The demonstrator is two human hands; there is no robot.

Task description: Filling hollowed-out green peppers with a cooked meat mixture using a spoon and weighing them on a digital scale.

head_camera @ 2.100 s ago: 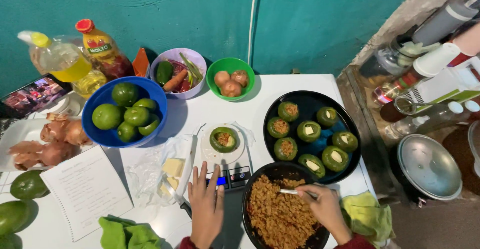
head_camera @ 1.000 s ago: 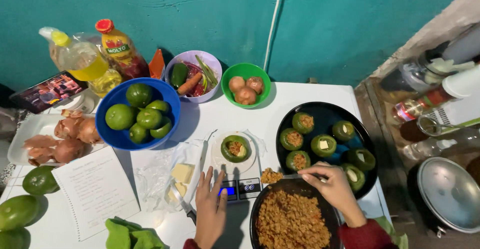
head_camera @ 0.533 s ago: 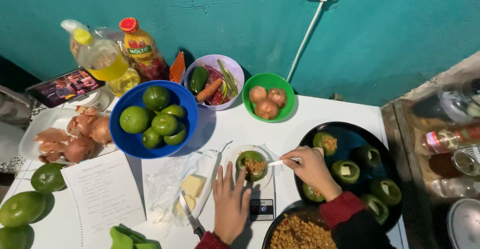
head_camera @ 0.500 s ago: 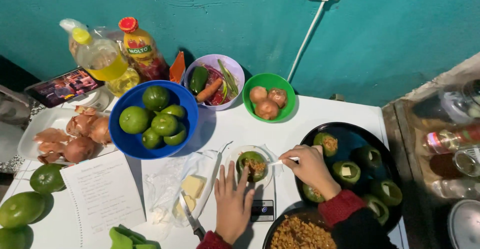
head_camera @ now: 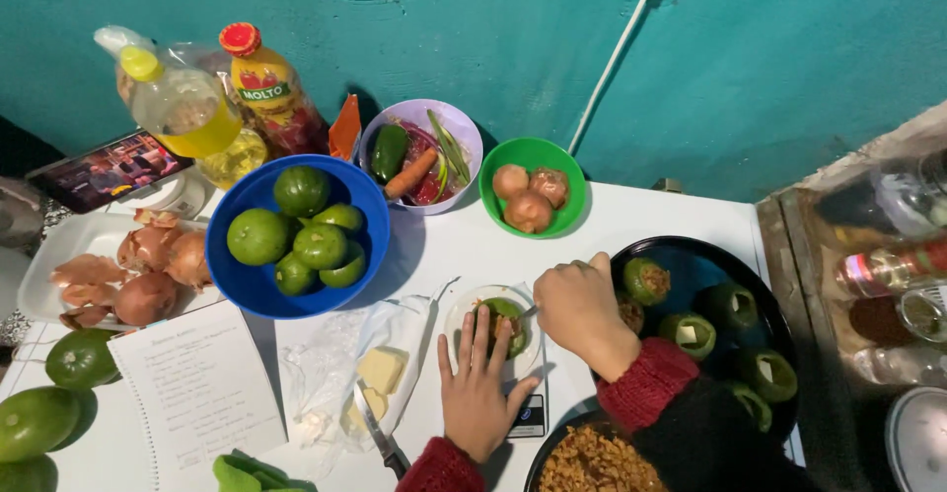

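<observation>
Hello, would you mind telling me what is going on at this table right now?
A person is filling a hollowed green vegetable that sits on a small white plate on a scale. The left hand steadies it with the fingertips, while the right hand works a utensil into its hollow. Several other stuffed ones wait in the black tray, and a pan of browned filling sits at the near edge.

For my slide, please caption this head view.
Left hand steadies a small plate while right hand spoons filling into a hollowed green fruit.
</observation>
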